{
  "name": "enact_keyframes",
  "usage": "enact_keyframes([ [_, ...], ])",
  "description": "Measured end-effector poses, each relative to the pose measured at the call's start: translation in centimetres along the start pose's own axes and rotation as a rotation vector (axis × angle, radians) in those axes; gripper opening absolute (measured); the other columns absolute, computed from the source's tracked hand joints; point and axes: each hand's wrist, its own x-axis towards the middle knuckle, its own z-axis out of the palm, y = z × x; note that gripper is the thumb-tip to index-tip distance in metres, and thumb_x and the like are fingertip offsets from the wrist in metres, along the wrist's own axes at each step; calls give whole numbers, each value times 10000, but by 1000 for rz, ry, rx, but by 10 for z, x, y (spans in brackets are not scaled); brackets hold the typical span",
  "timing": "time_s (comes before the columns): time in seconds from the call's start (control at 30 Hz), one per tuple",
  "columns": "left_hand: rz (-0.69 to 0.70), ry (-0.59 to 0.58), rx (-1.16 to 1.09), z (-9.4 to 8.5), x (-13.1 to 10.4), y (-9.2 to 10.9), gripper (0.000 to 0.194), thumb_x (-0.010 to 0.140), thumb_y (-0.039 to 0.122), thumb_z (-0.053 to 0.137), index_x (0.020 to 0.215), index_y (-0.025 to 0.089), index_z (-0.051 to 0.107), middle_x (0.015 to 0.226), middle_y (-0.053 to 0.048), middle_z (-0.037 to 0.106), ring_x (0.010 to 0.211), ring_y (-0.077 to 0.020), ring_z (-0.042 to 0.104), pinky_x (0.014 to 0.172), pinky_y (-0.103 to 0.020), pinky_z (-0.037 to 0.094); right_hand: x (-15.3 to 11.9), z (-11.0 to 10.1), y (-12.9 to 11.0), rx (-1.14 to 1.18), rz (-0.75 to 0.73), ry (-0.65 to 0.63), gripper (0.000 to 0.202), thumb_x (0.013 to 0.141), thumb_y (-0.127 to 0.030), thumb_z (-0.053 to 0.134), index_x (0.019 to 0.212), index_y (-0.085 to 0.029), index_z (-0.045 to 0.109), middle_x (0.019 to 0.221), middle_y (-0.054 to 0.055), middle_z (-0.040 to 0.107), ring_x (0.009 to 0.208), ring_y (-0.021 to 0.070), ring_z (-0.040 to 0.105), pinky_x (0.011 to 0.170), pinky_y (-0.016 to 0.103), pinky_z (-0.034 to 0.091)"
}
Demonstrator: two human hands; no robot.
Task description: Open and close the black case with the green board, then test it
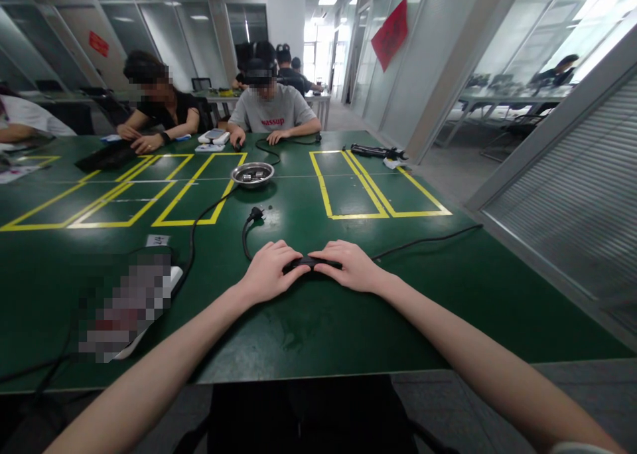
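"Near the front edge of the table [318, 338], what do the hands have?"

"The black bar [313, 261]; the left hand [271, 273] grasps its left end and the right hand [351, 268] its right, thumbs on the near side, fingers over the far side."

"Does it rest on the surface?"

"I can't tell; the grip hides too much."

"How would you handle it well?"

"With a light, even pinch, I'd say; wrists low, bar level, neither end twisting against the other."

"And the cord [423, 239] beyond the right hand?"

"Give it slack; a taut one could drag that end round; the same goes for the short lead [245, 237] running from the plug [256, 214] down to the left hand."

"Anything else?"

"The bowl [253, 174] sits farther off, past the plug; small turns of the wrists suit this better than wide swings."
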Motion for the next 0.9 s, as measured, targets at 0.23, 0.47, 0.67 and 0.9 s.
enact_keyframes([
  [0.23, -6, 25, -43, 0, 0, -4, 304, 1028, 434, 563, 1025, 177, 727, 950, -74, 768, 895, -237, 672, 791, -381, 505, 4, -1, 2, 129, 132, 43, 245, 964, -342, 692, 1122, -187, 797, 855, 68, 744, 799, 192, 675, 738, 304, 509],
  [0.47, 207, 68, 19, 2, -2, -9, 544, 972, 316, 654, 1481, 210, 494, 1376, -132, 657, 1192, -276, 647, 973, -431, 527, 7, -2, -5, 316, 281, 169, 191, 934, -352, 687, 1017, -211, 785, 811, 35, 765, 743, 188, 681, 740, 306, 499],
  [0.67, 305, 118, 181, 1, -1, -11, 488, 1044, 285, 521, 1516, 178, 456, 1338, -154, 685, 1105, -262, 692, 907, -406, 539, 7, -7, -2, 604, 382, 80, 280, 942, -448, 606, 965, -184, 695, 639, -24, 658, 578, 147, 593, 582, 251, 445],
  [0.9, 317, 40, 240, 0, -1, -8, 462, 1069, 402, 478, 1436, 128, 532, 1254, -168, 724, 1036, -270, 701, 857, -409, 514, 4, -3, 0, 430, 350, -21, 307, 1044, -402, 435, 1008, -207, 669, 688, -9, 670, 631, 158, 652, 639, 258, 472],
])
